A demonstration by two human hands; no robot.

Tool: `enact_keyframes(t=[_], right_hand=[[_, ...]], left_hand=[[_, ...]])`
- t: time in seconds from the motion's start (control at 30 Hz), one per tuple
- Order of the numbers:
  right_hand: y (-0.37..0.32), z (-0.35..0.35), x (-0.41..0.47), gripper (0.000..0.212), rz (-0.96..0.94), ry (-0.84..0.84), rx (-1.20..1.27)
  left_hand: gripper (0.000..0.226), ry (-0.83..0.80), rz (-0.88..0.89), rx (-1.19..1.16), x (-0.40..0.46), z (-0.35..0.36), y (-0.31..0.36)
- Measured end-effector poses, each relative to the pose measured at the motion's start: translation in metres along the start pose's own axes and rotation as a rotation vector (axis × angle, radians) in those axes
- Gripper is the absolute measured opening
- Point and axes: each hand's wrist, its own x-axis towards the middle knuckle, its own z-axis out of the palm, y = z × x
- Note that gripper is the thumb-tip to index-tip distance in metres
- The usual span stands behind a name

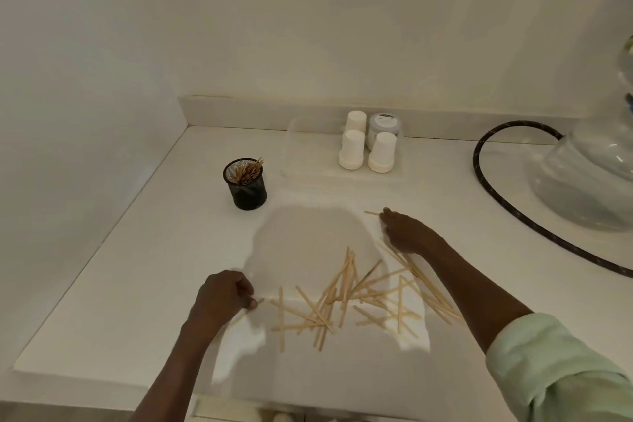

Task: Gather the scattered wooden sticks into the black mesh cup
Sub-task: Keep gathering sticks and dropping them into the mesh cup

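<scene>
Nothing can be read; the grey jar [384, 128], well beyond the right hand [407, 231], bears a blurred label.

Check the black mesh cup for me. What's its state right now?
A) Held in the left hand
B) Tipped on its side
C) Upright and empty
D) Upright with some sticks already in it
D: the black mesh cup stands upright on the counter with wooden sticks poking above its rim, apart from both hands.
</scene>
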Motion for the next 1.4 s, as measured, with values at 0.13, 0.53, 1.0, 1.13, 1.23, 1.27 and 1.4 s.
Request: enact_keyframes(t=[0.13,0.53,1.0,1.13,1.23,1.27,1.4], right_hand=[[0.004,0.021,-0.017,0.023,0.011,0.235,-0.030],[0.014,0.034,-0.056,0.065,0.275,0.114,0.252],[-0.006,0.040,-0.066,0.066,0.217,0.102,0.241],[-0.004,0.042,-0.068,0.048,0.199,0.158,0.298],[-0.002,0.040,-0.068,0.036,0.213,0.176,0.340],[-0.002,0.040,-0.068,0.033,0.216,0.185,0.346],[-0.005,0.042,-0.068,0.028,0.223,0.253,0.355]], left_hand=[[0.013,0.157,-0.002,-0.036,-0.011,0.016,0.013],[0.101,0.213,-0.032,-0.049,-0.039,0.086,0.075],[0.064,0.289,0.192,-0.056,-0.017,0.129,0.140],[0.036,0.304,0.271,-0.140,-0.008,0.121,0.141],[0.040,0.284,0.265,-0.167,-0.005,0.116,0.142],[0.047,0.265,0.253,-0.161,-0.004,0.115,0.142],[0.033,0.241,0.237,-0.116,0.000,0.112,0.146]])
